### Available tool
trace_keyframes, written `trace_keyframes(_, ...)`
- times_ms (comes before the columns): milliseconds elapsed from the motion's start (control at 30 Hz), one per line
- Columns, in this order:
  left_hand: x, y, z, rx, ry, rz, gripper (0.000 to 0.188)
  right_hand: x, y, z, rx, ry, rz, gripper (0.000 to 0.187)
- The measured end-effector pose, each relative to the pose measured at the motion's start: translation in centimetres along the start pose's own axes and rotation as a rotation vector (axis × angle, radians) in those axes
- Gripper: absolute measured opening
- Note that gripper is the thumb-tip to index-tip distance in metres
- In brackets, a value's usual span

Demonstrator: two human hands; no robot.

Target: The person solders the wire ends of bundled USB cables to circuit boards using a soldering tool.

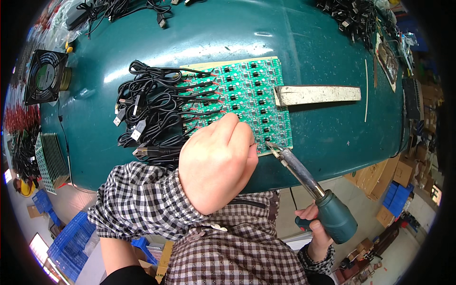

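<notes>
My left hand (218, 161) is closed over the near edge of a green circuit board panel (244, 90), back of the hand upward. What its fingertips pinch is hidden beneath the hand. My right hand (319, 232) grips a soldering gun (335, 216) with a dark green handle and metal barrel. Its tip reaches the panel's near right part, close to my left fingers. Black USB cables (152, 104) lie bundled on the left, several with red wire ends on the panel's left side. A worn pale bar (320, 95) lies across the panel's right edge.
All this rests on a green table mat (332, 147). A black fan (46, 77) stands at the left, with a stack of green boards (50, 161) below it. More black cables (351, 19) are heaped at the far right. A thin pale stick (365, 90) lies at the right.
</notes>
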State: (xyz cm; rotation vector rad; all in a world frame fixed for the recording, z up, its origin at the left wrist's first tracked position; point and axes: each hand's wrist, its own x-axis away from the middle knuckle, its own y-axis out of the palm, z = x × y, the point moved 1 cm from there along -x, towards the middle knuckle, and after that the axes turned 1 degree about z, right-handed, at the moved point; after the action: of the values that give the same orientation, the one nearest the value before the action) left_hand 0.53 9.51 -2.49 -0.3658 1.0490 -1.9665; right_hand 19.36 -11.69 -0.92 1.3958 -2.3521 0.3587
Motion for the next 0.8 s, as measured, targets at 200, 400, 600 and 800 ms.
trace_keyframes(200, 0.1, 0.2, 0.1, -0.018, 0.010, 0.017, 0.020, -2.1, 0.9, -0.8, -0.194, -0.129, 0.034, 0.061)
trace_keyframes(400, -0.1, 0.2, -0.2, -0.012, 0.046, 0.051, 0.021, -10.6, 0.8, -1.1, -0.664, -0.267, -0.115, 0.049)
trace_keyframes(600, -0.1, -0.2, 0.0, -0.013, 0.074, 0.026, 0.021, -15.0, -0.3, -1.2, -0.958, -0.258, -0.289, 0.045)
trace_keyframes(800, 2.0, -4.4, 1.9, -0.171, 0.118, -0.207, 0.038, -15.5, -1.0, -0.1, -1.076, -0.267, -0.351, 0.045)
